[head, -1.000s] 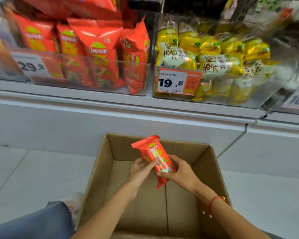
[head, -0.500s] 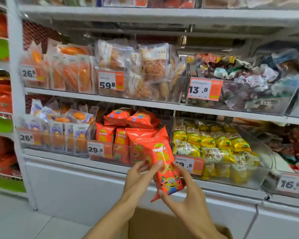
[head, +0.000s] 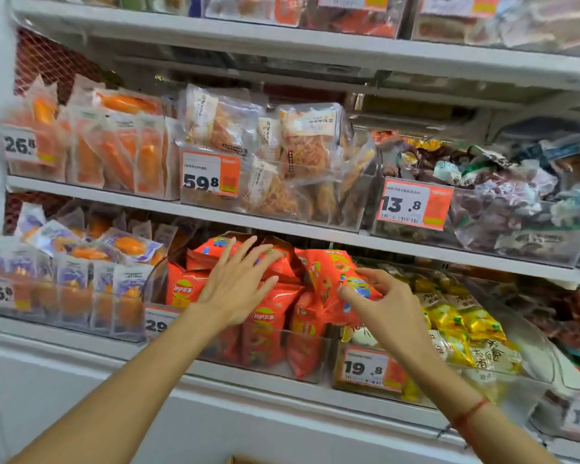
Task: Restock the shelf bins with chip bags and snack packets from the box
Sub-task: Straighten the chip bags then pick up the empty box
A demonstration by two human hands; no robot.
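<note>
A clear bin (head: pixel 275 360) on the lowest shelf is packed with red chip bags (head: pixel 265 316). My right hand (head: pixel 385 306) pinches one red chip bag (head: pixel 332 279) at its lower edge, at the right end of that bin above the other bags. My left hand (head: pixel 238 283) lies flat with spread fingers on the red bags stacked in the bin. Only a sliver of the cardboard box (head: pixel 245 460) shows at the bottom edge.
A bin of yellow snack packets (head: pixel 462 326) with a 19.8 tag (head: pixel 369 368) sits right of the red bags. A bin of purple-and-orange packets (head: pixel 71 262) is to the left. The shelf above (head: pixel 282 226) overhangs the bins, carrying clear packs tagged 59.8 and 13.8.
Both hands lifted the red chip bag out of the box up to the shelf. The left hand let go of it and now presses on the bags in the bin.
</note>
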